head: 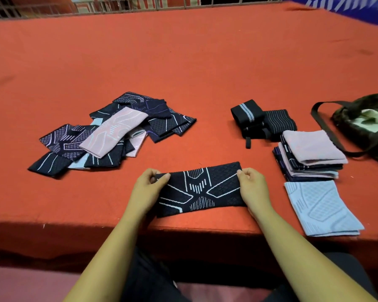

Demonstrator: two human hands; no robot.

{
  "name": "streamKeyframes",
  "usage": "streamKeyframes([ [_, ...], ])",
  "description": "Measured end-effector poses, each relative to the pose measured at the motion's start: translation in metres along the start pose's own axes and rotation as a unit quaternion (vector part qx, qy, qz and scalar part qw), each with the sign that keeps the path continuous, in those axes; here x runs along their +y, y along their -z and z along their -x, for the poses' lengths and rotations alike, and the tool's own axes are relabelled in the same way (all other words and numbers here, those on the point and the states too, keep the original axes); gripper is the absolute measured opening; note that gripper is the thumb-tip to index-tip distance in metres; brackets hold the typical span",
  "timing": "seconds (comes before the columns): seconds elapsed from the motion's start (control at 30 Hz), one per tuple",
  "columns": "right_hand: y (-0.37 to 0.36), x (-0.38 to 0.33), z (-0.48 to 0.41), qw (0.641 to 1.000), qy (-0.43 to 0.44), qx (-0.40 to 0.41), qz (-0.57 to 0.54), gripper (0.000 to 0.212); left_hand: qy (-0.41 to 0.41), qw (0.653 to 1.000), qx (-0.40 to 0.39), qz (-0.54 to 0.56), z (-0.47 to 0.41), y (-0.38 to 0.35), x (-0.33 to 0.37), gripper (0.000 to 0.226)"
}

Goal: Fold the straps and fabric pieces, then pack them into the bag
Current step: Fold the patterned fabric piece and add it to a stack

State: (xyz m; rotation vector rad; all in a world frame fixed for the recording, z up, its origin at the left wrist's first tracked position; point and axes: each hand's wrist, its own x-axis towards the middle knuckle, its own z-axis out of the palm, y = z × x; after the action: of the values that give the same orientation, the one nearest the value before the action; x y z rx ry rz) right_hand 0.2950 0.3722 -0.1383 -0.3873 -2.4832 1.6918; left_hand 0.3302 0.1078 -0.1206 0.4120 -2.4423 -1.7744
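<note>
A black fabric piece (200, 189) with white line patterns lies stretched flat near the table's front edge. My left hand (147, 188) pinches its left end and my right hand (253, 188) pinches its right end. To the left lies a loose pile of unfolded pieces (109, 131), black, pink and light blue. On the right sits a stack of folded pieces (310, 153) with a pink one on top, and a folded light blue piece (321, 208) in front of it. Rolled black straps (260, 120) rest behind the stack. The dark camouflage bag (367, 123) lies open at the far right.
The orange-red cloth-covered table (183, 62) stretches far back to a metal railing (140, 5). The bag's long black strap (327, 131) loops across the cloth beside the folded stack. My dark-clothed lap shows below the table's front edge.
</note>
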Motion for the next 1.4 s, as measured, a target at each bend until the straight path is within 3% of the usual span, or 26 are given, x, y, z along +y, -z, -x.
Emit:
streamKeyframes([
  [0.1,0.003,0.002,0.004,1.000,-0.002,0.007,-0.021,0.011,0.047,0.995,-0.075,-0.049,0.001,-0.003,0.007,0.018],
  [0.2,0.007,0.002,0.007,0.997,0.012,-0.031,-0.073,0.029,0.029,0.986,-0.115,-0.114,0.002,-0.001,0.018,0.020],
  [0.3,0.008,0.002,0.009,0.997,0.006,-0.049,-0.067,0.031,0.012,0.993,-0.096,-0.073,0.010,-0.011,0.037,0.026],
  [0.4,0.007,0.000,0.010,0.996,-0.007,-0.052,-0.075,0.033,0.000,0.995,-0.095,-0.020,0.015,-0.035,0.056,0.007],
  [0.47,0.007,0.000,0.009,0.995,-0.006,-0.049,-0.084,0.030,-0.024,0.994,-0.104,-0.025,0.015,-0.058,0.067,0.006],
  [0.53,0.008,-0.001,0.008,0.990,-0.030,-0.047,-0.128,0.024,-0.036,0.988,-0.146,-0.031,0.017,-0.082,0.076,0.005],
  [0.63,0.013,-0.004,0.006,0.979,-0.086,-0.049,-0.176,0.051,-0.011,0.974,-0.227,-0.010,0.017,-0.105,0.078,0.006],
  [0.67,0.015,-0.003,0.005,0.983,-0.078,-0.052,-0.161,0.050,0.001,0.972,-0.234,0.007,0.016,-0.109,0.075,0.007],
  [0.77,0.016,-0.002,0.007,0.994,-0.005,-0.077,-0.079,0.029,0.005,0.983,-0.172,0.066,0.016,-0.110,0.061,0.014],
  [0.87,0.016,0.001,0.005,0.996,0.002,-0.073,-0.042,0.025,-0.052,0.998,-0.022,0.003,0.015,-0.104,0.040,0.009],
  [0.93,0.017,0.000,0.006,0.997,0.001,-0.073,-0.025,0.026,-0.065,0.997,0.033,-0.038,0.014,-0.101,0.029,0.007],
  [1.07,0.016,0.001,0.012,0.995,-0.007,-0.067,-0.074,0.025,-0.025,0.999,0.008,-0.022,0.018,-0.105,0.024,0.018],
  [1.17,0.017,-0.002,0.016,0.992,0.002,-0.056,-0.114,0.023,-0.002,0.998,-0.038,0.051,0.020,-0.110,0.031,0.020],
  [1.4,0.019,-0.003,0.020,0.994,0.041,-0.043,-0.087,0.021,-0.027,0.991,-0.063,0.119,0.023,-0.115,0.036,0.017],
])
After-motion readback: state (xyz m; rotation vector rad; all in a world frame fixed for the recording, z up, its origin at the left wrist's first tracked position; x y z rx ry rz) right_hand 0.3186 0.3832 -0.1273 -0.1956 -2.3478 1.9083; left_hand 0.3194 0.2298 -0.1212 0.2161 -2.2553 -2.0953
